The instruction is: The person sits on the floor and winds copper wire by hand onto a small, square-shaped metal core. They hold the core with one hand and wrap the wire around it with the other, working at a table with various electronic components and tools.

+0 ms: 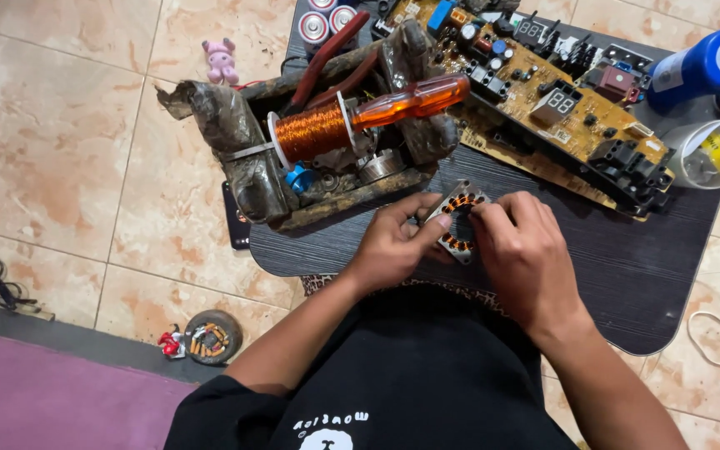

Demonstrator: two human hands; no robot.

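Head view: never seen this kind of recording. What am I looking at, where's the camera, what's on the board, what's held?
There is no machine here: a seated person works with two bare hands. The one picture comes from a camera worn on the head, looking down over the lap at a dark board on a tiled floor.

The left hand and right hand together hold a small square stator, a metal frame with copper windings around its centre hole.

On the board lie a grimy old housing, a spool of copper wire, an orange-handled screwdriver, a circuit board, a blue can and a clear cup.
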